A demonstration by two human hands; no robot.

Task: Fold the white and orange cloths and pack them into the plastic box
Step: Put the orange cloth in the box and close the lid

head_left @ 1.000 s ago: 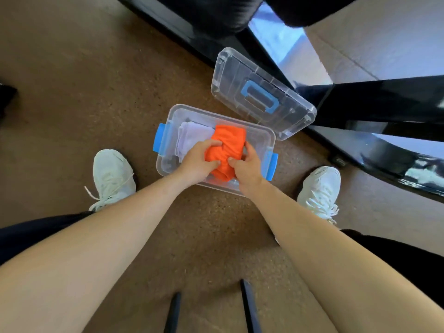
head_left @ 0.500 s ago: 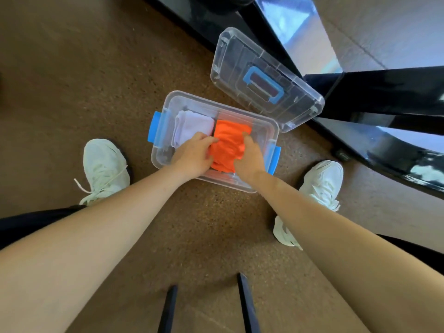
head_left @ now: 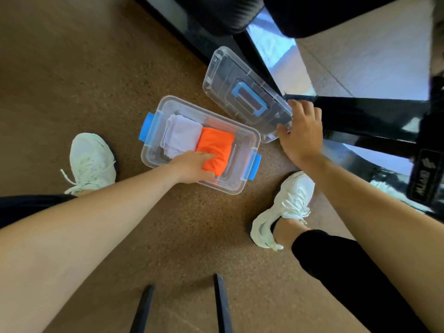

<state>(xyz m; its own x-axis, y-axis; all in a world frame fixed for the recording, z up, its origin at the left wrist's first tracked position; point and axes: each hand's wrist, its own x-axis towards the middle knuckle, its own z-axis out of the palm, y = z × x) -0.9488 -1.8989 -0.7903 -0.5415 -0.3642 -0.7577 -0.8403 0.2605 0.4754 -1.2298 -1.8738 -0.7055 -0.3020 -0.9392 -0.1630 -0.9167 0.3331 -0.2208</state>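
Observation:
A clear plastic box (head_left: pixel 249 138) with blue side latches stands on the brown floor between my feet. Inside it, a folded white cloth (head_left: pixel 181 134) lies on the left and a folded orange cloth (head_left: pixel 217 143) on the right, side by side. My left hand (head_left: pixel 192 165) rests flat on the near end of the orange cloth, fingers straight. The clear lid (head_left: pixel 230 85) with a blue handle leans behind the box. My right hand (head_left: pixel 301 131) grips the lid's right corner, thumb on its near edge and fingers curled over the top.
My two white sneakers (head_left: pixel 92 162) (head_left: pixel 284 207) flank the box. A black table frame (head_left: pixel 360 116) with a glossy top runs right behind the lid. Two dark bars (head_left: pixel 222 306) stick up at the bottom edge.
My right hand left the orange cloth and moved up right to take hold of the lid's corner. The orange cloth now lies flat in the box under my left hand.

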